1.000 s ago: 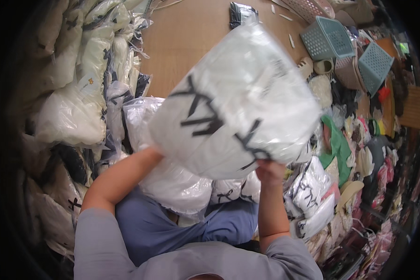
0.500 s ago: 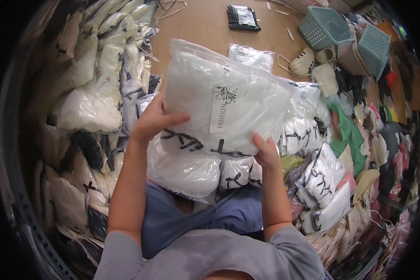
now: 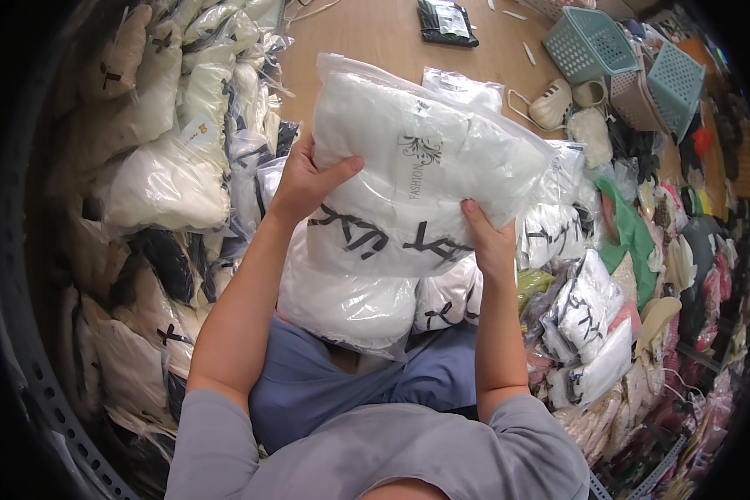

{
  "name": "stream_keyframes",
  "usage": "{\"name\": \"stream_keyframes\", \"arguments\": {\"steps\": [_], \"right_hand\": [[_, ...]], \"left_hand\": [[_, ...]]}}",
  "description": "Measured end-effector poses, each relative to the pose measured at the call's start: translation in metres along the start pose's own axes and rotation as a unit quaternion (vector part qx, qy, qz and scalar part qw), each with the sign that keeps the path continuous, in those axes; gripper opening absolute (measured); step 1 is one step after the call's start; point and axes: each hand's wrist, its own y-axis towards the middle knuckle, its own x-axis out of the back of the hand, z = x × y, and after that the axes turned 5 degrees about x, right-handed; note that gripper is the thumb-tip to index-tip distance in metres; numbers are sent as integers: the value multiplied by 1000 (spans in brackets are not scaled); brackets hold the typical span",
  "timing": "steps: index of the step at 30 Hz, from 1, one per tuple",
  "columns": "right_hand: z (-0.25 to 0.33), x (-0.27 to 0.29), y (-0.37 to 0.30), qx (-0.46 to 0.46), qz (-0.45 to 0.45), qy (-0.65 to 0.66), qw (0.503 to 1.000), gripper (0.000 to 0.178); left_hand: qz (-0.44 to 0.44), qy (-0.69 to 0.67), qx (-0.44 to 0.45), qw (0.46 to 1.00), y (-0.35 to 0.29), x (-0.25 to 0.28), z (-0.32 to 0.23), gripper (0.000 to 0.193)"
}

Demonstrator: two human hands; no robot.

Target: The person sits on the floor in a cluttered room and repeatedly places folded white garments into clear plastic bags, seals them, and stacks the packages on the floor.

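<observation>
Between my two hands is a clear plastic bag of white fabric with black ribbon bows along its near edge and a printed label in the middle. My left hand grips its left side, thumb on top. At the right near corner my right hand pinches it, thumb also on top; the fingers underneath are hidden. The bag is held up, tilted, above other bagged white pieces. One plump clear bag lies just below it, over my lap, beside a smaller white piece with a black bow.
Stacks of bagged cream and white items crowd the left. To the right lie more white bundles, a green bag, pale clogs and blue-green baskets. A black packet rests on the wooden floor.
Both hands have raised the bag slightly, away from me and to the right. Its near edge now shows more of the black bows. The grip is unchanged.
</observation>
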Motion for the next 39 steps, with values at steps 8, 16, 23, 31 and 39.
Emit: {"name": "stream_keyframes", "arguments": {"steps": [8, 16, 23, 31, 39], "right_hand": [[-14, 3, 2, 6, 19, 79, 997, 42], [-60, -12, 6, -98, 160, -91, 978, 36], [-74, -77, 171, 6, 163, -57, 985, 34], [-254, -94, 259, -91, 269, -523, 803, 51], [-249, -95, 294, -145, 277, -632, 709, 53]], "left_hand": [[-23, -18, -23, 999, 5, 1, 3, 34], [-206, 86, 9, 975, 25, 21, 38, 24], [-330, 263, -34, 906, 33, 52, 31, 58], [109, 704, 110, 693, 3, -16, 51, 95], [147, 724, 158, 656, 4, -20, 52, 110]]}}
